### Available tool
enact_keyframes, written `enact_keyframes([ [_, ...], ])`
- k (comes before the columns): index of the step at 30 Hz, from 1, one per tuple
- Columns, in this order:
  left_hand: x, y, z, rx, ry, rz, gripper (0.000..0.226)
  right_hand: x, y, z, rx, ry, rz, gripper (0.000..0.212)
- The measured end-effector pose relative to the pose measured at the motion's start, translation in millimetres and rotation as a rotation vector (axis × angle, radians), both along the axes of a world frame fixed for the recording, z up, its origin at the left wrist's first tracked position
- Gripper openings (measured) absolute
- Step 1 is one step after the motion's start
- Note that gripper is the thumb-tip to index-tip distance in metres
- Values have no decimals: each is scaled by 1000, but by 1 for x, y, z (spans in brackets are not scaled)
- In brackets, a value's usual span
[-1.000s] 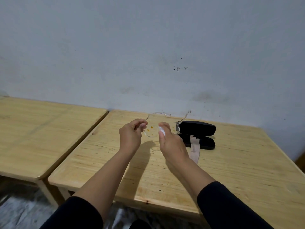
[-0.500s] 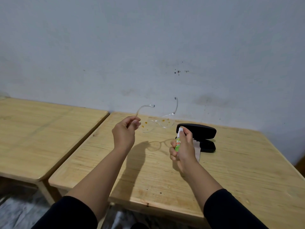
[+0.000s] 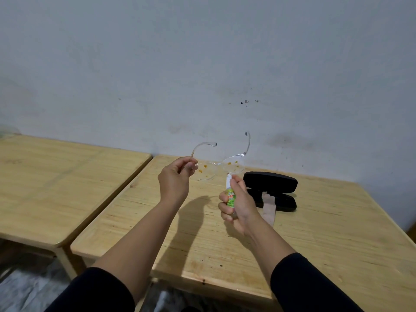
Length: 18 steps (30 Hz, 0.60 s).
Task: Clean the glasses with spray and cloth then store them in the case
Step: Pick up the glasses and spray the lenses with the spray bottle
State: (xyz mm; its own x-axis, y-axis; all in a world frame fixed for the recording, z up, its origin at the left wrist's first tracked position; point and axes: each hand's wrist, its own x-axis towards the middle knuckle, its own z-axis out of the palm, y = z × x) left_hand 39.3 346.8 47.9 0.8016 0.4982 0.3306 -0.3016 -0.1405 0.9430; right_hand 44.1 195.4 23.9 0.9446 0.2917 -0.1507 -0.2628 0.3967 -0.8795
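Observation:
Clear-framed glasses (image 3: 219, 167) with orange-yellow specks on both lenses hang in the air above the table, arms unfolded and pointing up. My left hand (image 3: 174, 181) pinches them at the left hinge. My right hand (image 3: 237, 203) grips a small green-and-white spray bottle (image 3: 230, 194) upright, its white nozzle just under the right lens, index finger on top. A black glasses case (image 3: 273, 185) lies open on the table behind my right hand, with a beige cloth (image 3: 267, 210) draped out of it onto the wood.
I work over a light wooden table (image 3: 315, 244) set against a grey wall. A second wooden table (image 3: 56, 188) stands close on the left, with a narrow gap between them. The floor shows below the near edges.
My hands moved apart from the lens. The glasses now hang spread out from my left hand, and my right hand has come up holding the spray bottle under the right lens.

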Motion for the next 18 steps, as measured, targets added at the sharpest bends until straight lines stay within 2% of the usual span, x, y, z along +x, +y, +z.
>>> enact_keyframes([
  [6,0,-9,2,-3,16,-19,14,-5,18,3,25,-22,60,14],
  [11,-3,-7,5,-1,17,-2,15,-2,20,-1,-34,-58,9,17],
  [15,-4,-1,6,-6,27,18,19,-2,10,-6,-229,-131,-102,31],
  [18,-2,1,4,19,43,30,18,-1,-8,-8,-449,-221,-244,36],
])
